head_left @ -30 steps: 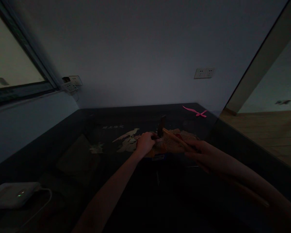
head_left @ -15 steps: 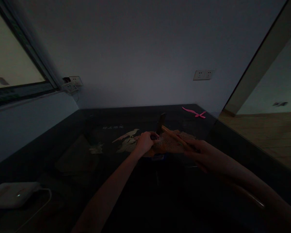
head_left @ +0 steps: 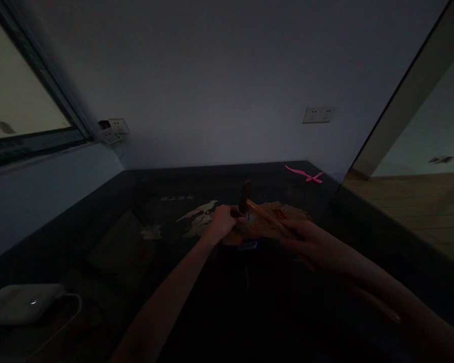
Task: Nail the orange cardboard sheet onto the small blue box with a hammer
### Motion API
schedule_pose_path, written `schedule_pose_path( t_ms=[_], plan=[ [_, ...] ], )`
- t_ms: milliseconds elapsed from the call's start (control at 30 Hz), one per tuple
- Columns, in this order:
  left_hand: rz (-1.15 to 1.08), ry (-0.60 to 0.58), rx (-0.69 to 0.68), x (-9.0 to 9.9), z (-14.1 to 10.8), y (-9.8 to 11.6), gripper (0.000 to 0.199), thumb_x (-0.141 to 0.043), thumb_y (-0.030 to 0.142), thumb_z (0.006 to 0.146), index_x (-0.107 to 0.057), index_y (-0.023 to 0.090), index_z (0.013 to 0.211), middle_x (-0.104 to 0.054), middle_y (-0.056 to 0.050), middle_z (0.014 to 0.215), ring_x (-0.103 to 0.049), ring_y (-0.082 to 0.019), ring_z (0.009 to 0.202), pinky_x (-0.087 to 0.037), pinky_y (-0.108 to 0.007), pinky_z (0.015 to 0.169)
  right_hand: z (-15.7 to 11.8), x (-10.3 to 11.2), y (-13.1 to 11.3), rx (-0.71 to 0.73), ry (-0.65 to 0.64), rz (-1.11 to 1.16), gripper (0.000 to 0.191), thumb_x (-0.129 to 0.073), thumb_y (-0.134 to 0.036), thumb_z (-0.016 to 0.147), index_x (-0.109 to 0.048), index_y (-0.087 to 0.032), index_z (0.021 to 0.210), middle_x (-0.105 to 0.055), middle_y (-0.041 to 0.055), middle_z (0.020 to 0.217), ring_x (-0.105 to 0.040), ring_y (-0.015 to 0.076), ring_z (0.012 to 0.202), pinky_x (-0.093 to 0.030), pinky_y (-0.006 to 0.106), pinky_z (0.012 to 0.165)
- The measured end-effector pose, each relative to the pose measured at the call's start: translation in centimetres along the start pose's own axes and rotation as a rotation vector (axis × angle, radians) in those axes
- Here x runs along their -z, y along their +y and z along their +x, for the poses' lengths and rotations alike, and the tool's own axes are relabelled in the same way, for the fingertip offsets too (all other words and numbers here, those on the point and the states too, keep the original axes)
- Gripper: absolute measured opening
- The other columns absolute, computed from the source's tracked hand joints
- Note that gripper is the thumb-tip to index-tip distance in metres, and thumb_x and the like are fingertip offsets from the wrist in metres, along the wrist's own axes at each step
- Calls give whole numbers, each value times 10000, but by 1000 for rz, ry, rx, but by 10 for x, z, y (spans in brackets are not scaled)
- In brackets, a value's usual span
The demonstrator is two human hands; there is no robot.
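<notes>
In the head view my right hand [head_left: 306, 242] is wrapped round the wooden handle of a hammer [head_left: 268, 218]. The dark hammer head stands raised just beyond my left hand's fingertips. My left hand [head_left: 224, 222] has its thumb and forefinger curled together in a pinch, resting on an orange-brown piece with a speckled surface [head_left: 255, 231]. What the pinch holds is too dark to make out. A tiny dark upright mark shows beside those fingertips. Under the piece's near edge a blue-and-white label [head_left: 247, 245] peeks out.
The dark glossy tabletop [head_left: 166, 179] bears a pale bird picture [head_left: 200, 209]. A pink ribbon [head_left: 306, 175] lies at the back right. At the near left sits a white device [head_left: 26, 302] with a cable. Wall sockets [head_left: 319, 115] are behind the table.
The hammer has shifted left, its head now lower and closer to my left fingertips. My right hand has moved slightly left with it. My left hand stays almost in place.
</notes>
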State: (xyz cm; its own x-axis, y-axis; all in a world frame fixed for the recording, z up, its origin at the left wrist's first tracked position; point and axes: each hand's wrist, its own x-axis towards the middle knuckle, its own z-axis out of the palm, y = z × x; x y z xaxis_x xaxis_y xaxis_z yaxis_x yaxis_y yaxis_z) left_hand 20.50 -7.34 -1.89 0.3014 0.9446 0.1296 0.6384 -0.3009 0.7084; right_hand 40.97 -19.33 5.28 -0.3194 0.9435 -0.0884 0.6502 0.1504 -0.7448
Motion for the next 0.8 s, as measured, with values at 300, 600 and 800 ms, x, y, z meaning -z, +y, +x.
schedule_pose_path(
  t_ms=[300, 600, 800],
  plan=[
    [-54, -3, -107, 3, 3, -8, 132, -663, 188, 682, -671, 140, 805, -697, -37, 816, -630, -157, 735, -463, -241, 670, 1, 1, -4, 19, 29, 1, 312, -515, -294, 789, -628, -135, 1032, -638, 30, 741, -583, 160, 576, -460, 257, 513],
    [29, 18, -125, 3, -3, -7, 150, -613, 151, 689, -665, 157, 830, -684, -21, 780, -616, -141, 707, -447, -226, 634, 1, 4, -6, 94, 73, 18, 303, -541, -295, 780, -649, -148, 1022, -662, 51, 870, -604, 199, 733, -474, 280, 626],
    [53, 61, -83, -1, -9, 1, 166, -603, 119, 672, -658, 161, 822, -685, -35, 820, -616, -144, 721, -443, -220, 656, 0, 4, -12, 125, 43, 32, 306, -530, -283, 788, -651, -157, 1039, -678, 45, 898, -617, 208, 792, -485, 295, 693]
  ],
)
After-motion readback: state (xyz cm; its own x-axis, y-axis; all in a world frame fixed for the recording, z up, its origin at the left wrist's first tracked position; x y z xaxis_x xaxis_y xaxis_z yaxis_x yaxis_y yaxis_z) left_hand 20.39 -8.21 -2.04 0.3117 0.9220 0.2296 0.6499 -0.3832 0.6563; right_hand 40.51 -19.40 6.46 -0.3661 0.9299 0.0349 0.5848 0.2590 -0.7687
